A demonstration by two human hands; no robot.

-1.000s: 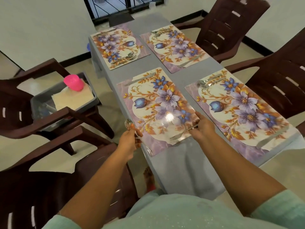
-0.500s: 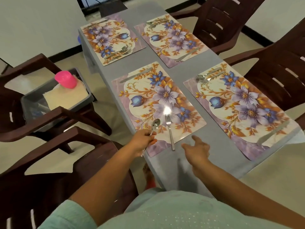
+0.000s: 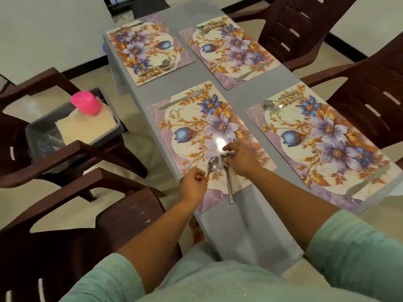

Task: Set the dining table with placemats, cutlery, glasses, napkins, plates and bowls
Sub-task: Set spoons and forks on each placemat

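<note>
- Now the left hand [image 3: 193, 185] pinches the spoon [image 3: 212, 164] by its handle at the near left corner of the nearest placemat [image 3: 209, 140], as half a second ago.
- Just beside it the right hand [image 3: 241, 159], which hung open off the mat before, has reached in; its curled fingers touch the fork [image 3: 227, 182] head, the handle overhanging the mat's near edge.
- A knife [image 3: 182, 100] lies along that mat's far edge.
- Farther along the grey table [image 3: 239, 225], three placemats carry cutlery.
- Left, a pink cup [image 3: 86, 102] sits in a tray [image 3: 72, 129] on a chair.
</note>
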